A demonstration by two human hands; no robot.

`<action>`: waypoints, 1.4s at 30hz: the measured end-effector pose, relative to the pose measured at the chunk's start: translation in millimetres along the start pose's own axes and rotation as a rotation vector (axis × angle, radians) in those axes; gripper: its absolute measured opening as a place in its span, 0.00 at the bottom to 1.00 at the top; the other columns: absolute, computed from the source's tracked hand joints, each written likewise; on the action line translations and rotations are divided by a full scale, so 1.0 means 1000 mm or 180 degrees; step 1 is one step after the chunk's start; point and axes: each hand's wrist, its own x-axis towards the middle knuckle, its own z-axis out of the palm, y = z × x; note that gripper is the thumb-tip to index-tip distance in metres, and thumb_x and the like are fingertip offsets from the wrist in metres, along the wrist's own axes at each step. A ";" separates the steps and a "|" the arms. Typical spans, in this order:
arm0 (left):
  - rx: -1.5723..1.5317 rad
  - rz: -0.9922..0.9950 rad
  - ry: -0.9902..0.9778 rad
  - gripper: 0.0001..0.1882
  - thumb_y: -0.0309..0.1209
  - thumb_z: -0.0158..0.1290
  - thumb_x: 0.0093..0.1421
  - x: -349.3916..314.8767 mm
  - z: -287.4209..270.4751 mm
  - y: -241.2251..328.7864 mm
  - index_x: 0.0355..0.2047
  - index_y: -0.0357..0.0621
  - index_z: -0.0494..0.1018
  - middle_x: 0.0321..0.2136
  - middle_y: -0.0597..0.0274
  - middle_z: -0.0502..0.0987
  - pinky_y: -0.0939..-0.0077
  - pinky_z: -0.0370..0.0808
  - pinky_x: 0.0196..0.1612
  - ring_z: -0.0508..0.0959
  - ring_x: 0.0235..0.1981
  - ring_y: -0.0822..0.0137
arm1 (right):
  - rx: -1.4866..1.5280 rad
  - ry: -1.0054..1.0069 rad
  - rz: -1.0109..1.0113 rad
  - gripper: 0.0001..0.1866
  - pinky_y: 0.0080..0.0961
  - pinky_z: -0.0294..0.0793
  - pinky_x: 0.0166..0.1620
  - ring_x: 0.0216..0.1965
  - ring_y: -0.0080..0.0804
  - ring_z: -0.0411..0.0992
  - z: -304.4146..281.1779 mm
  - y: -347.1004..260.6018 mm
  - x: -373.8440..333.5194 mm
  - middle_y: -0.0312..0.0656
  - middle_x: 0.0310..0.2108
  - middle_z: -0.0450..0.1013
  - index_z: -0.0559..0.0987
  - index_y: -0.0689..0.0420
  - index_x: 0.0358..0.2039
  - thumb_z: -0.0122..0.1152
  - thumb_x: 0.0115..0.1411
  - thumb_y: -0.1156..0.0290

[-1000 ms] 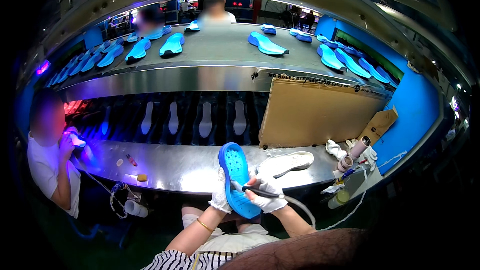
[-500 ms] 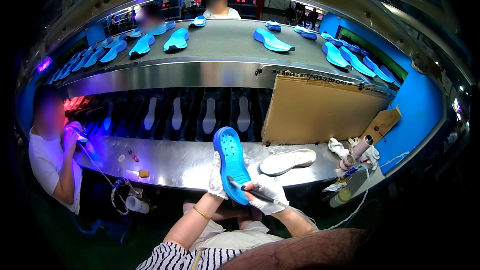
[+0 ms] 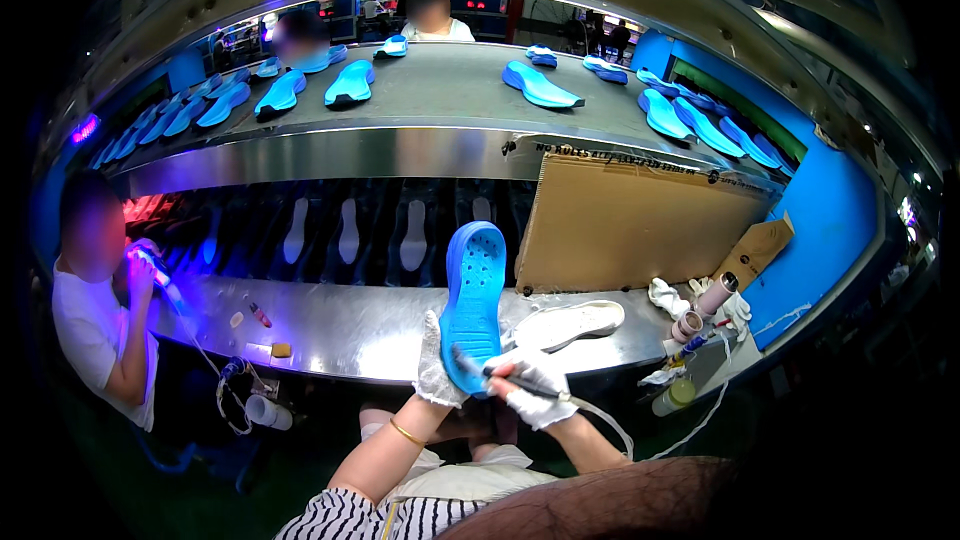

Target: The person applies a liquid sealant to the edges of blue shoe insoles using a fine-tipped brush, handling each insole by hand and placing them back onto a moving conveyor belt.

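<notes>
My left hand [image 3: 433, 368], in a white glove, grips the heel or toe end of a blue shoe sole [image 3: 474, 290], held tilted upright above the bench edge. Its hollow inner side faces me, with small holes toward the far end. In my right hand [image 3: 546, 372], also gloved with bare fingertips, is a slim black-handled brush [image 3: 528, 386] with a pale hose trailing from its back. The brush's dark tip meets the near part of the sole. Just beyond my right hand, a white sole [image 3: 570, 324] lies on the metal bench [image 3: 340, 325].
A cardboard sheet [image 3: 630, 225] leans behind the bench. Bottles and cloths, including a pink bottle [image 3: 716, 294], crowd the right end. Blue soles [image 3: 540, 86] lie on the raised conveyor [image 3: 440, 90]. A co-worker [image 3: 105, 320] sits at left holding a hose-fed tool.
The blue sole has risen and tipped more upright, its far end shifting slightly right. The brush stays near its lower part. The co-worker's hands have moved slightly.
</notes>
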 end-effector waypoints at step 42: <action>0.0666 -0.2036 0.0198 0.28 0.46 0.40 0.63 0.041 0.023 0.044 0.54 0.35 0.61 0.43 0.48 0.73 0.67 0.77 0.41 0.78 0.38 0.59 | -0.0949 -0.1448 0.0564 0.07 0.24 0.70 0.40 0.34 0.27 0.72 -0.038 -0.017 0.040 0.37 0.29 0.74 0.76 0.58 0.26 0.62 0.45 0.79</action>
